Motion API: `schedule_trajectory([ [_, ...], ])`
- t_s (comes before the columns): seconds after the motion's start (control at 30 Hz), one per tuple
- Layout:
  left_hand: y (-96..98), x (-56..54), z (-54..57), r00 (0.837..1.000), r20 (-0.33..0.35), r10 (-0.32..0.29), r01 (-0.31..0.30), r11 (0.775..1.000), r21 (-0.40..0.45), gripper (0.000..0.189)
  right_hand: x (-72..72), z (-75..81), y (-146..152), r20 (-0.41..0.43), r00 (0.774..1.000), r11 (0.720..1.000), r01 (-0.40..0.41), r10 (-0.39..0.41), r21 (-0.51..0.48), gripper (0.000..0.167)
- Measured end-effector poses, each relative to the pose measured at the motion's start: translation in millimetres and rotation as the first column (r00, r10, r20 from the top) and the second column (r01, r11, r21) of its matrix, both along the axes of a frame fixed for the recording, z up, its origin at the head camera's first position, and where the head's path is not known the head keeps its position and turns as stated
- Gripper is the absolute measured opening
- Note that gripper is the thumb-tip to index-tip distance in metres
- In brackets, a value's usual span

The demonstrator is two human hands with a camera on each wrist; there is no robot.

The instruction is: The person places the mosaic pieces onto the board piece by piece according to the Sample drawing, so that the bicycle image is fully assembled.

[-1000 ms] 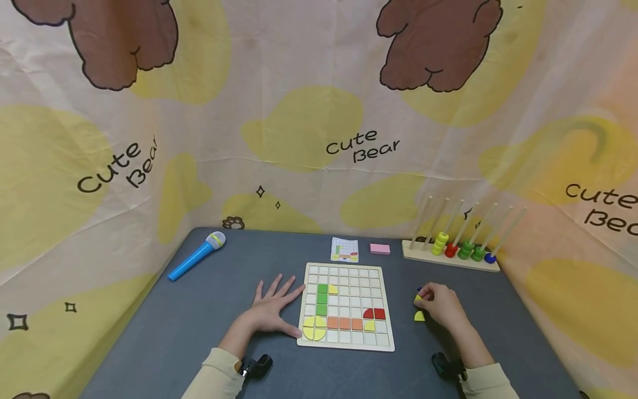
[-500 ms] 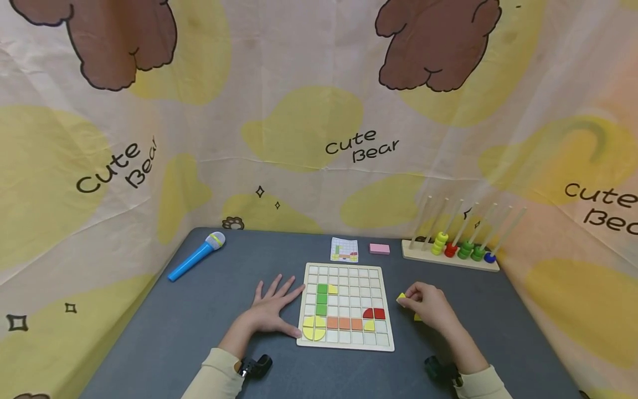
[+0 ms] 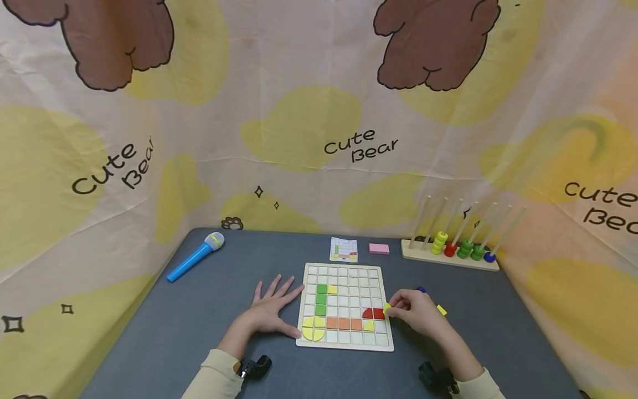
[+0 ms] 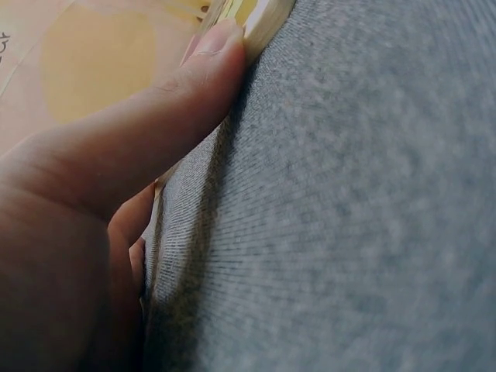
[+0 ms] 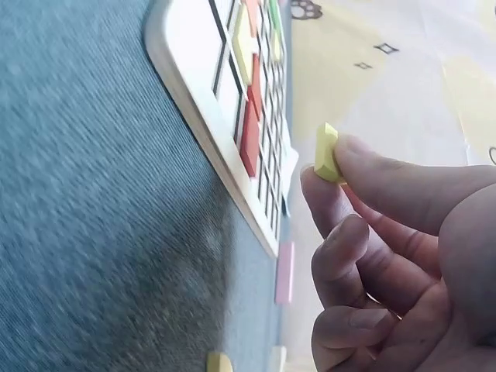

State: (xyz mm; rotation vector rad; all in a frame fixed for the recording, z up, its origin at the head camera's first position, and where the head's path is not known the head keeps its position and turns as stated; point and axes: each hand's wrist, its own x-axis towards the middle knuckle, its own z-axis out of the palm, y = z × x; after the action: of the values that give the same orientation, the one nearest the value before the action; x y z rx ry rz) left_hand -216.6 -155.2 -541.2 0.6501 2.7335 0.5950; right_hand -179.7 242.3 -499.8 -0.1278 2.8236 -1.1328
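Observation:
My left hand (image 3: 269, 311) lies with fingers spread at the left side of a wooden grid board (image 3: 345, 348); its thumb (image 4: 186, 97) touches the board's edge. Green (image 3: 321, 300), orange (image 3: 344, 323), red (image 3: 372, 314) and yellow tiles (image 3: 314, 328) sit in the board's squares. Between thumb and index finger, my right hand (image 3: 417, 313) pinches a small yellow tile (image 5: 326, 155). In the head view that tile is at the board's right edge, beside the red tiles. The right wrist view shows it raised above the table, its other fingers curled beneath.
A loose yellow tile (image 3: 441, 310) and a dark blue piece (image 3: 421, 290) lie around the right hand. Behind the board are a pattern card (image 3: 344, 250), a pink block (image 3: 379, 249) and a bead-counting rack (image 3: 451, 257). A blue toy microphone (image 3: 195, 257) lies at left.
My right hand has carried the yellow tile leftward from the loose pieces to the board's right edge. The left hand has stayed at the board.

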Motion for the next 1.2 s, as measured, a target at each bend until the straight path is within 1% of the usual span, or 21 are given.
schedule_trajectory([
  [0.2,0.1,1.0,0.5,1.0,-0.003,0.002,-0.002,1.0,0.001,0.117,2.3,-5.0,-6.8,0.013,0.996,0.995,-0.094,0.094,0.018,0.015],
  [0.37,-0.1,1.0,-0.2,1.0,-0.006,0.001,-0.001,1.0,-0.001,0.118,4.3,-6.0,-10.4,0.022,0.992,0.991,-0.128,0.127,0.029,0.014],
  [0.47,-0.4,1.2,-0.4,1.0,-0.01,0.001,-0.001,1.0,0.0,0.118,5.9,-5.7,-12.0,0.028,0.991,0.991,-0.133,0.132,0.035,0.015],
  [0.73,-0.1,1.4,-0.4,1.0,-0.01,0.0,0.0,1.0,0.003,0.118,9.9,-8.2,-16.7,0.059,0.992,0.99,-0.117,0.113,0.076,0.014],
  [1.0,0.9,1.7,-1.4,1.0,-0.009,-0.001,0.001,1.0,0.001,0.118,12.8,-11.4,-18.8,0.05,0.992,0.988,-0.118,0.114,0.104,0.015],
  [1.13,0.8,1.4,-1.0,1.0,-0.008,0.001,-0.001,1.0,-0.004,0.118,13.2,-11.9,-20.6,0.052,0.994,0.989,-0.099,0.094,0.112,0.015],
  [1.2,1.0,0.8,-1.2,1.0,-0.011,0.003,-0.003,1.0,-0.003,0.118,13.4,-11.8,-22.0,0.046,0.997,0.989,-0.075,0.07,0.126,0.018],
])
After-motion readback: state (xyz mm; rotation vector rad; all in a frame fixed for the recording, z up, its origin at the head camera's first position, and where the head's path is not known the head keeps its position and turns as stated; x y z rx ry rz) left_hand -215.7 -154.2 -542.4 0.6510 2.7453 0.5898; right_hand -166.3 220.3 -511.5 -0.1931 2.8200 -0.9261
